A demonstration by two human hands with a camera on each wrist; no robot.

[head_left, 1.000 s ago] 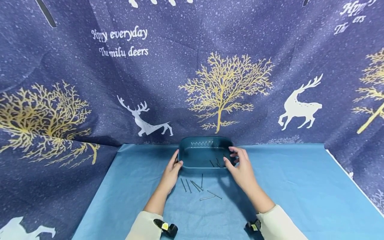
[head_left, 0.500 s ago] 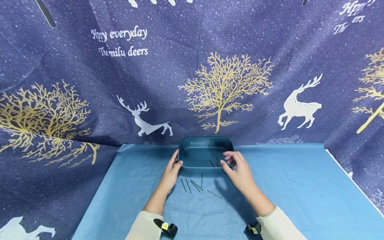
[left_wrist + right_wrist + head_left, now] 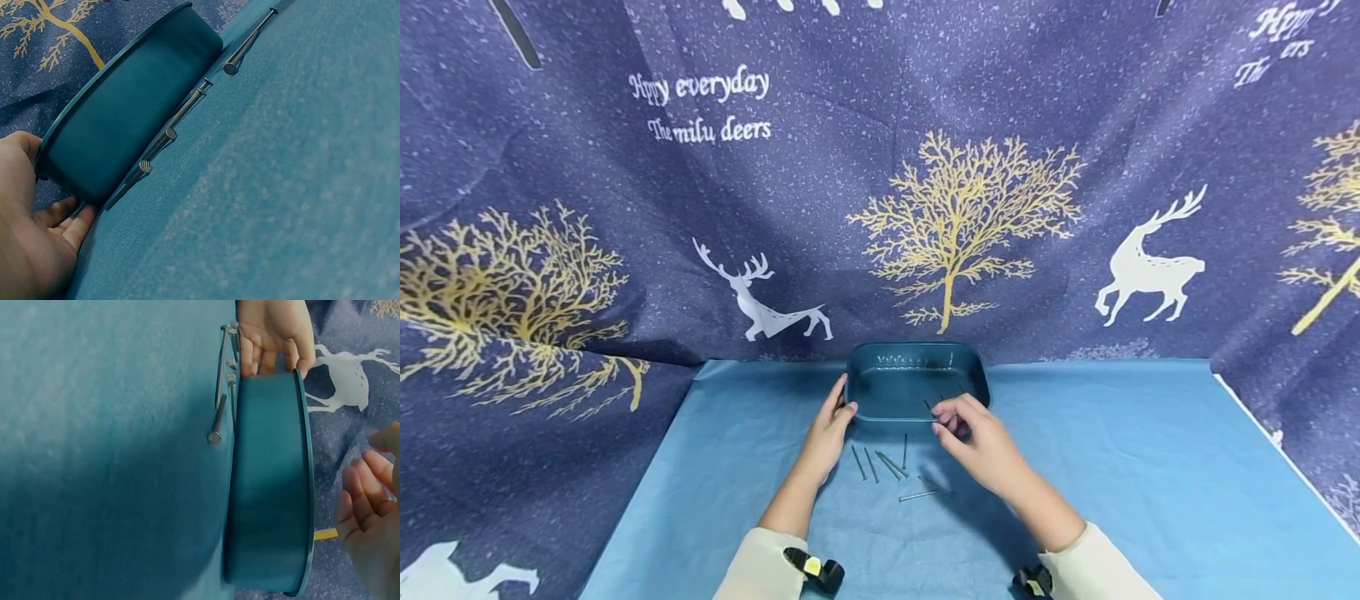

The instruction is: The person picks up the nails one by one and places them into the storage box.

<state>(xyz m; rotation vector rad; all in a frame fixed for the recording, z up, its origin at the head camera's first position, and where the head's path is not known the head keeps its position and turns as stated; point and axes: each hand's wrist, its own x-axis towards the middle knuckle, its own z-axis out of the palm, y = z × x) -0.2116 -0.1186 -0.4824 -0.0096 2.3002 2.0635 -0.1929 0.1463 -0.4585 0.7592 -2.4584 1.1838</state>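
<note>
Tray (image 3: 891, 396), dark teal, sits at the far edge of the tabletop (image 3: 1135, 483), just in front of a dark blue curtain (image 3: 1037, 75). Left hand (image 3: 826, 435) is closed around the tray's left end, thumb near the front corner, other fingers along the outer side; left wrist view shows fingertips down by the tray's base. Right hand (image 3: 977, 440) is above the tray's front rim toward the right, fingers bent, small gap between thumb and fingertips, nothing seen in its grasp; right wrist view has it apart from the tray wall. Few dark nails inside the tray (image 3: 928, 406), right front part, partly covered by right hand; can't tell whether fingertips touch the nearest one. More nails on the tabletop (image 3: 917, 495), loose group in front of the tray: most point roughly toward it, two lie crosswise nearer the person, one of those in the right hand's shadow. Both arms wear pale sleeves (image 3: 765, 565) and black wrist cameras (image 3: 831, 575). Curtain print: white deer (image 3: 1150, 271), yellow trees (image 3: 948, 287), white lettering. Tabletop has a light blue, slightly creased cover.
</note>
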